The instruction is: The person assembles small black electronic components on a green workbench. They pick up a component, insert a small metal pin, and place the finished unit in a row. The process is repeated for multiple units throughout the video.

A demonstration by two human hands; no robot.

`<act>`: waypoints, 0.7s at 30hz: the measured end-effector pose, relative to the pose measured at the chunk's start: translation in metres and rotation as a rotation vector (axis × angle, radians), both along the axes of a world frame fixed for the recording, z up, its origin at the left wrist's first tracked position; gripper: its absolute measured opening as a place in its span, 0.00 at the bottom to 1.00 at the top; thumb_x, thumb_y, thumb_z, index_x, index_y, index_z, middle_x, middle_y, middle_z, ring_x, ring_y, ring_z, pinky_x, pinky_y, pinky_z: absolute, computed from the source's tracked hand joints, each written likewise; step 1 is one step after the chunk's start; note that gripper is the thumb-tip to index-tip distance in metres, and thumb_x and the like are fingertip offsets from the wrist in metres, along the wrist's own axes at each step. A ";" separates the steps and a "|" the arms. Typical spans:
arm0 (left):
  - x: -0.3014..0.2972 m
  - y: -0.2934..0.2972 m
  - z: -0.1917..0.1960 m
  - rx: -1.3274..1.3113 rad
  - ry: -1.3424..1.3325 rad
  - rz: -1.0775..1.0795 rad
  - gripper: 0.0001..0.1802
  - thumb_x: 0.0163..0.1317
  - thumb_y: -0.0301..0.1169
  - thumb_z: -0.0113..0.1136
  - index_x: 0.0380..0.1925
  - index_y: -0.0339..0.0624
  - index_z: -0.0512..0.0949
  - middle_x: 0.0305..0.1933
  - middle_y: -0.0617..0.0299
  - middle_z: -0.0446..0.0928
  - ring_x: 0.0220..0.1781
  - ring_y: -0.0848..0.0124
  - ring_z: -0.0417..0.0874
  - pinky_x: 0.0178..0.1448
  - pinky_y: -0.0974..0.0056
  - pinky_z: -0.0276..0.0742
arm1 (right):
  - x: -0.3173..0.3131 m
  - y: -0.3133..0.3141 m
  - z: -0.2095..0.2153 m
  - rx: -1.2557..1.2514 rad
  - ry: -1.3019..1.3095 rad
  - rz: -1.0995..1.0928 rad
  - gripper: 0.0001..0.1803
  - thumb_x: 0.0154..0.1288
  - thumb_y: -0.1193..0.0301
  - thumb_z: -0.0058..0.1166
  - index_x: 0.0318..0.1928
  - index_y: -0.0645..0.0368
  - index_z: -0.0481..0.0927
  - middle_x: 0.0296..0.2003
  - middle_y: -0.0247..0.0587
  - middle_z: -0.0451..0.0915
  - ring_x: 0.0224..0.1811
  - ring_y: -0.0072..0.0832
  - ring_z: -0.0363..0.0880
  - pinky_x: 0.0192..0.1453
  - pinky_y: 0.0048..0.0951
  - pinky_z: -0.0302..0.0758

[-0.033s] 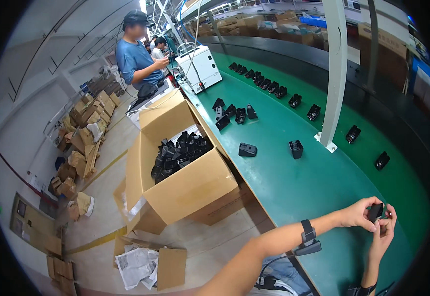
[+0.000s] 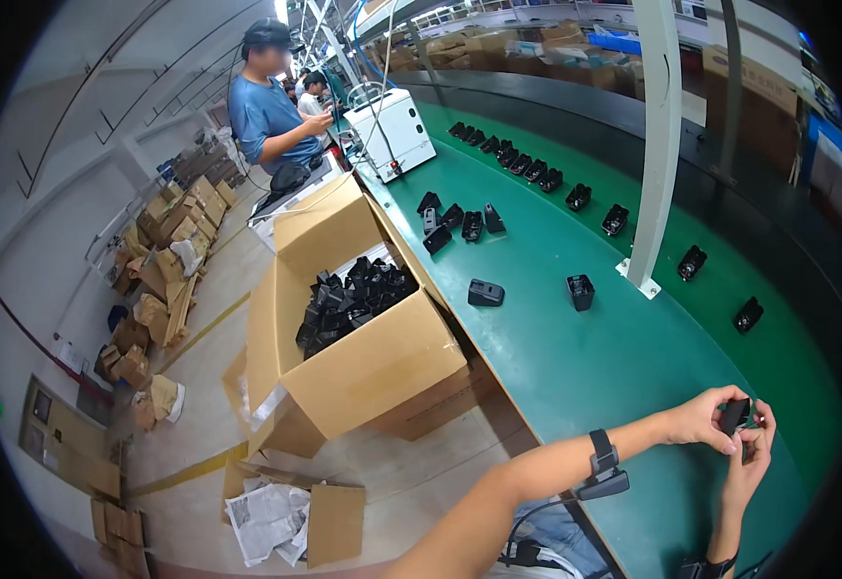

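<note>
Over the right part of the green work table (image 2: 575, 376), both my hands hold one black plastic housing (image 2: 733, 416). My left hand (image 2: 705, 420) grips it from the left, thumb below and fingers above. The fingers of my right hand (image 2: 754, 449) close on its right side; what lies between the fingertips is too small to make out. Farther along the table, one black housing (image 2: 580, 292) stands upright and another (image 2: 485, 292) lies on its side. Behind them is a loose cluster of similar housings (image 2: 471, 226).
A row of black housings (image 2: 615, 219) runs along the green strip at the far side. A white post (image 2: 654, 164) rises from the table. Left of the table stands an open carton (image 2: 382, 372) full of black parts. A white machine (image 2: 389, 133) and a person (image 2: 271, 111) are farther off.
</note>
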State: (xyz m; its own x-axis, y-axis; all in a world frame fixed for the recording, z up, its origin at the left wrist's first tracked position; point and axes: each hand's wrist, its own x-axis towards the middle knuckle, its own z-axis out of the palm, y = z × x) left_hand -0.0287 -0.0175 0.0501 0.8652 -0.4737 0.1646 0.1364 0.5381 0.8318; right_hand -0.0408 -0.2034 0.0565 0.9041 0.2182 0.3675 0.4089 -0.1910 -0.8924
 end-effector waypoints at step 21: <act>0.003 -0.001 -0.003 0.061 -0.045 0.131 0.40 0.44 0.21 0.76 0.56 0.36 0.64 0.49 0.54 0.74 0.45 0.71 0.83 0.45 0.66 0.86 | -0.007 0.004 0.038 -0.379 -0.045 0.068 0.18 0.50 0.69 0.63 0.42 0.66 0.86 0.69 0.63 0.66 0.65 0.48 0.74 0.63 0.42 0.72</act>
State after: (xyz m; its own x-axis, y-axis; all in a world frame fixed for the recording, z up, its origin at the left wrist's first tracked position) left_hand -0.0261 -0.0185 0.0469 0.9125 -0.3679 0.1789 0.0304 0.4970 0.8672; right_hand -0.0475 -0.1997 0.0948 0.8677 0.4049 0.2884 0.4691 -0.4750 -0.7445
